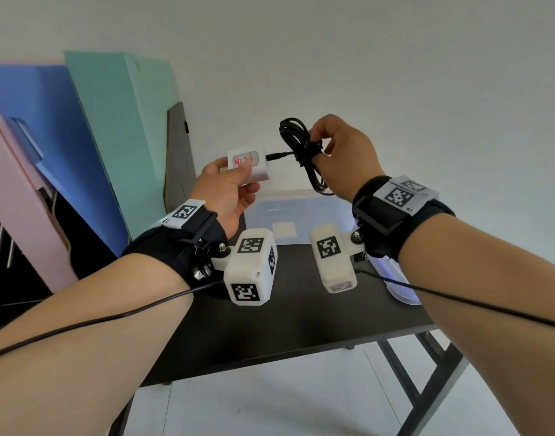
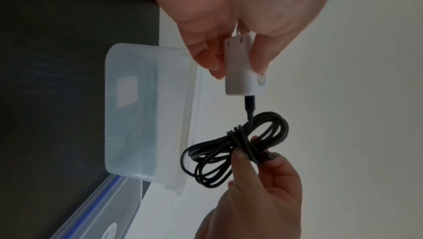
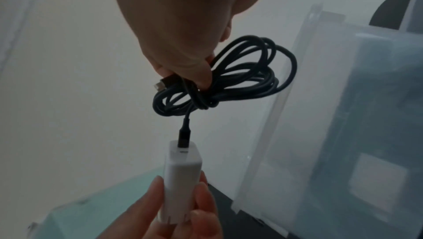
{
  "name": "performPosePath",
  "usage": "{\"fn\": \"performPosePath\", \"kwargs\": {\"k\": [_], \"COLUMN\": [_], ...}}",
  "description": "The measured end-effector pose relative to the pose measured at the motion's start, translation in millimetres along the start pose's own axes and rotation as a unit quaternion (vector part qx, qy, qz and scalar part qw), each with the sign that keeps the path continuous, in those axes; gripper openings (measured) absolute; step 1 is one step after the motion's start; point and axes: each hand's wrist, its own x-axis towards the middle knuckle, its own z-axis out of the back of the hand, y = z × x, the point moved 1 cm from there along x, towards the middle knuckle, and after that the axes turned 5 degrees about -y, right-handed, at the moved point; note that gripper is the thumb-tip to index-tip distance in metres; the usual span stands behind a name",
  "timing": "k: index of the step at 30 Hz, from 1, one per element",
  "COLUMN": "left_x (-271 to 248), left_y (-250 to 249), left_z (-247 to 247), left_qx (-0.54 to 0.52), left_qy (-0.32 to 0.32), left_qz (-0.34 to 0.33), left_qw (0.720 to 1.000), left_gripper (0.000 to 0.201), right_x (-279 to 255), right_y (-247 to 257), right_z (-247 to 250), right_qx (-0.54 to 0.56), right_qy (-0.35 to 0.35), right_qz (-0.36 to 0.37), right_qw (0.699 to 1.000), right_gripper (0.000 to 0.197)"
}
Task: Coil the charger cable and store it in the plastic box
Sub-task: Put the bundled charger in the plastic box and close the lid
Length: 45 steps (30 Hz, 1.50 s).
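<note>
Left hand (image 1: 229,190) is pinching the white charger block (image 1: 249,163) steady | right hand (image 1: 342,155) is clamping the coiled cable (image 1: 298,143) at its wrapped waist so loops aren't springing loose | both hovering at 12 o'clock above the open plastic box (image 1: 301,212), judged ready for dropping in.

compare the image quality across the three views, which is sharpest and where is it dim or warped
Head view: brightest and sharpest, with the red writing on the white charger visible, but wide-angle bending stretches the forearms. Left wrist view: dim and soft, the left hand blurred up close, the black cable clearer. Right wrist view: dim and hazy, and the plastic box looks milky.
</note>
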Motion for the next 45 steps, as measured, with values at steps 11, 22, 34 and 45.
{"fn": "performPosePath", "kwargs": {"k": [11, 22, 34, 45], "left_x": [23.7, 28.6, 24.3, 10.2], "left_y": [-1.2, 1.2, 7.9, 22.6], "left_z": [-12.3, -12.1, -22.8, -21.4], "left_qx": [0.021, 0.392, 0.652, 0.692], "left_qy": [0.002, 0.060, 0.129, 0.116], "left_qz": [-0.049, -0.128, -0.177, -0.217], "left_qw": [0.999, 0.909, 0.726, 0.679], "left_gripper": [0.045, 0.047, 0.014, 0.038], "right_x": [31.5, 25.7, 21.0, 6.4], "right_y": [-5.5, -49.9, -53.6, -58.9], "right_z": [-5.1, -29.7, -37.9, -10.3], "right_qx": [-0.047, -0.214, -0.277, -0.150], "right_qy": [-0.004, 0.217, 0.399, 0.078], "right_qz": [0.035, 0.017, -0.015, -0.042], "right_qw": [0.998, 0.952, 0.874, 0.985], "right_gripper": [0.016, 0.020, 0.024, 0.024]}}
